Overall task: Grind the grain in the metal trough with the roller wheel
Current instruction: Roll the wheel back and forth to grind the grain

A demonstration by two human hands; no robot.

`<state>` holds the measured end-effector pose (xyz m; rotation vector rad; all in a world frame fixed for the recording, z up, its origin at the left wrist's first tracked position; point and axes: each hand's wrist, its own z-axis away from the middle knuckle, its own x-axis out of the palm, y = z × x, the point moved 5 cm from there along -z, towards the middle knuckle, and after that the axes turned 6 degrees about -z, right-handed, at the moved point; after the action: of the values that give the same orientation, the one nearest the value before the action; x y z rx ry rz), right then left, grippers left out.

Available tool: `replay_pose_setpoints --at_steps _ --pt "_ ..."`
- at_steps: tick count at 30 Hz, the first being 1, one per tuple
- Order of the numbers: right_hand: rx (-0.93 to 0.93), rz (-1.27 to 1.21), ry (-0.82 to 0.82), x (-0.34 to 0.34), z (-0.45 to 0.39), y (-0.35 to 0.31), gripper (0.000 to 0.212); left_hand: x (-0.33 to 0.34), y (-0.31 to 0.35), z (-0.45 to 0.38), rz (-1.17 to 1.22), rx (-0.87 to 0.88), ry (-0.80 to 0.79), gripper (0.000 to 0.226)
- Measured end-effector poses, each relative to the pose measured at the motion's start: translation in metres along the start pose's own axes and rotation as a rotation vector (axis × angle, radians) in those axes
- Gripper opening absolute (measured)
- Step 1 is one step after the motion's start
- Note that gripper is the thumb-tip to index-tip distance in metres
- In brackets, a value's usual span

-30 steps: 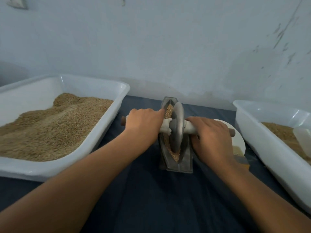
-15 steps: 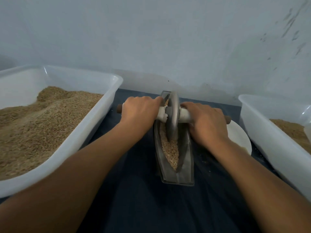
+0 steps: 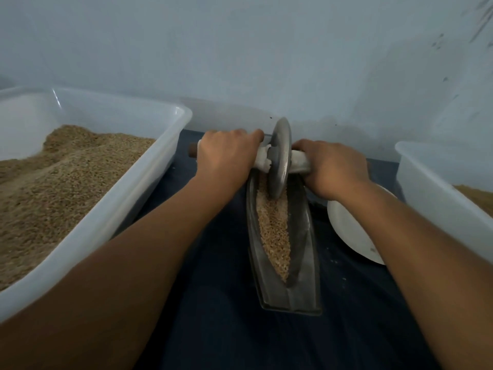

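Forearms reach out from the near edge, both over the dark blue cloth-covered desk (image 3: 213, 329). Long boat-shaped grey metal trough (image 3: 306, 263) lies lengthwise between them, pointed end nearest, so a push-and-pull stroke runs straight away from the body. Tan cracked grain (image 3: 274, 231) sits in its narrow channel, heaped along the middle, thin at the near tip.

Beyond that, grey metal disc roller wheel (image 3: 279, 158) stands on edge in the grain at the trough's far end. Left hand (image 3: 226, 156) curls tight round the pale axle handle (image 3: 262, 160) just left of the wheel; right hand (image 3: 333, 166) wraps the handle on the other side. A grip either side of the disc probably keeps it upright and spreads downward weight evenly.

Round white plate (image 3: 349, 231) lies under and just right of the right wrist, partly hidden. Outside the left hand, a large translucent white plastic tub (image 3: 149, 166) holds a mound of unground grain, close for refilling, most likely. Outside the right hand, a second white tub (image 3: 432, 188) holds some too. Pale blue wall (image 3: 240, 49) farthest.
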<state>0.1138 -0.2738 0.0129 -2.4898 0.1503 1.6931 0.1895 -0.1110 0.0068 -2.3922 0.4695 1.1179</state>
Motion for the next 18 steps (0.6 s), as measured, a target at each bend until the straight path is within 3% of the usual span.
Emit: replay_pose_setpoints --at_steps 6,12,18 --pt "0.004 -0.065 0.063 -0.001 0.029 -0.002 0.050 -0.014 0.006 0.009 -0.042 0.045 0.012 0.032" --pt "-0.082 -0.090 0.165 -0.011 0.062 -0.017 0.046 -0.031 0.006 0.036 -0.056 0.070 -0.013 0.051" --pt "-0.110 -0.171 0.206 -0.025 0.101 -0.027 0.050 -0.051 0.009 0.060 -0.046 0.087 -0.110 0.056"
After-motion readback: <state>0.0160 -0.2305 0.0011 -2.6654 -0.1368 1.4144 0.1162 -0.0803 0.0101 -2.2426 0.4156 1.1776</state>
